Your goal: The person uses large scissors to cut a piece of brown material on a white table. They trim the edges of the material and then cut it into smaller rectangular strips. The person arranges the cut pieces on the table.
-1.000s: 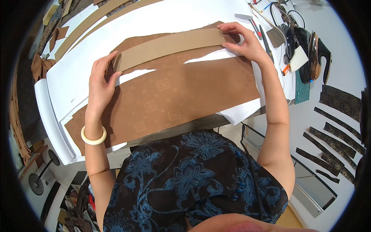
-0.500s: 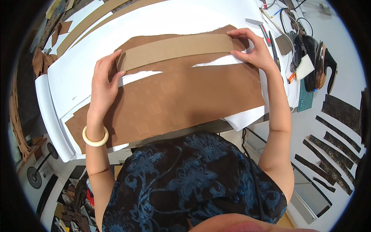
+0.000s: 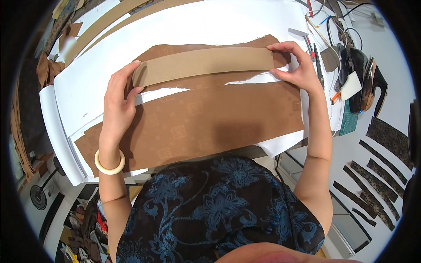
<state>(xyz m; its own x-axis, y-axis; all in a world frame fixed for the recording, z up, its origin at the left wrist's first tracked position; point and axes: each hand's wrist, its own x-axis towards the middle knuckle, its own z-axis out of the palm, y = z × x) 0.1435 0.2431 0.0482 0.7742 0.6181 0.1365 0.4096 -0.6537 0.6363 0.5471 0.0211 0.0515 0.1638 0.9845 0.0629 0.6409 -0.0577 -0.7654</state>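
A curved tan strip (image 3: 204, 62), like card, lies over an irregular brown fabric piece (image 3: 243, 44) with frayed edges. My left hand (image 3: 117, 103) grips the strip's left end between thumb and fingers; a cream bangle (image 3: 109, 170) is on that wrist. My right hand (image 3: 300, 74) pinches the opposite end, index finger on the far edge and thumb on the near edge. Nearer me, a large patterned brown fabric sheet (image 3: 188, 118) lies on white paper (image 3: 188, 22).
At right are scissors (image 3: 321, 74), a black iron (image 3: 359, 81), cords, a green cutting mat (image 3: 349, 118) and patterned dark strips (image 3: 388, 136). A paper roll (image 3: 57, 136) lines the left edge; tan strips (image 3: 94, 24) and fabric scraps (image 3: 48, 72) lie at the back left.
The whole scene has shifted lower in the picture, most at the right, as the head camera moved. Both hands keep their hold on the tan strip's ends.
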